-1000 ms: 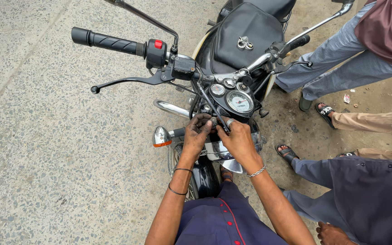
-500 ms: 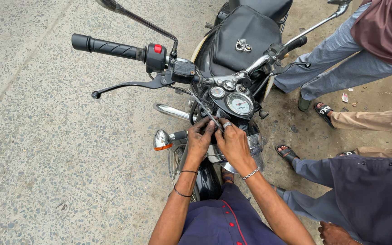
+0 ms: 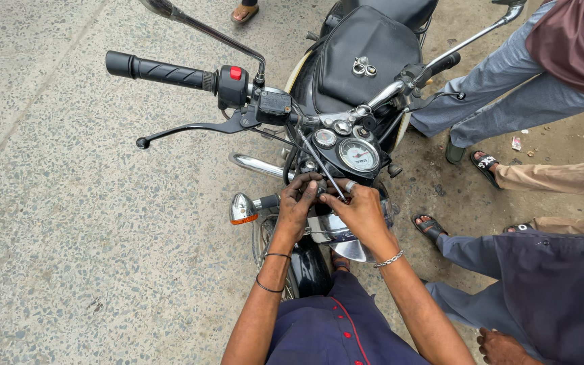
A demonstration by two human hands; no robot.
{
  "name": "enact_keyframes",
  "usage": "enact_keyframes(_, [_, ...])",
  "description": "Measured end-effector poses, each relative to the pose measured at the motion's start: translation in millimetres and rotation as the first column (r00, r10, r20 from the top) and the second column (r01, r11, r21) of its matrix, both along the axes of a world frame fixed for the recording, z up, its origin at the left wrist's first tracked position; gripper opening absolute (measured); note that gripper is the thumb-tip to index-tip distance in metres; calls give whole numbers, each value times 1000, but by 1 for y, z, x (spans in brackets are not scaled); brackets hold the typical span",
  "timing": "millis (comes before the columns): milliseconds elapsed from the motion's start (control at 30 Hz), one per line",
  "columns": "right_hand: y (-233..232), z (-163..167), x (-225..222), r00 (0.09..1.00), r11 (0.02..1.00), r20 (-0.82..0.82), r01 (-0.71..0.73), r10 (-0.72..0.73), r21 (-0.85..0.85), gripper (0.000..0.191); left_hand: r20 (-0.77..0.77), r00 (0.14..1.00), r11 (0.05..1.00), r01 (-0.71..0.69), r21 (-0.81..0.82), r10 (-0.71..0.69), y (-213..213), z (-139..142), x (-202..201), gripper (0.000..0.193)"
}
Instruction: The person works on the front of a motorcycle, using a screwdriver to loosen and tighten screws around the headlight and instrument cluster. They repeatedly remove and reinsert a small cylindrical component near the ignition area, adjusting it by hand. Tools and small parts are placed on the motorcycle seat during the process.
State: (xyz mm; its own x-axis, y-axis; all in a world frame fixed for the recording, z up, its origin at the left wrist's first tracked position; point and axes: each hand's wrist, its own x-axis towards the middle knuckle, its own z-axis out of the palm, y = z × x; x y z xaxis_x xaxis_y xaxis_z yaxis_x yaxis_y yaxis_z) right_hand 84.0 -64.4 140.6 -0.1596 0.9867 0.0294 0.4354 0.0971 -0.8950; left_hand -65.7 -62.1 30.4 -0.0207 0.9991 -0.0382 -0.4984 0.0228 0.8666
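Compared with a second ago, both hands sit a touch nearer the gauges, bunched tighter over the top of the chrome headlight (image 3: 332, 230); this looks like fine finger work at one small spot. The left hand (image 3: 299, 203) curls its fingers together onto a small dark fitting just below the round speedometer (image 3: 358, 154). The right hand (image 3: 359, 211) pinches at the same spot, fingertips meeting the left's. What they grip is hidden. An orange indicator (image 3: 242, 209) sits left of them.
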Motion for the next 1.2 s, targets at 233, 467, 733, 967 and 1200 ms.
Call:
enact_keyframes(233, [5,-2,3,986,1000,169,-13,13,-2,24,-31,999,1000,28,7,-28,6,-2,-3,31])
enact_keyframes(467, [1,-22,-12,980,951,189,1,-63,310,27,-247,960,990,-111,90,131,5,1,8,21])
enact_keyframes(733, [1,-24,-15,981,967,177,30,-76,254,28,-185,970,987,-161,3,159,7,4,12,17])
enact_keyframes(967, [4,-19,-17,975,975,191,73,-115,211,23,-18,989,986,-147,-72,146,10,-1,13,16])
enact_keyframes(1200, [10,-14,-11,977,991,183,96,-111,89,16,97,986,978,-115,-173,134,13,-5,10,20])
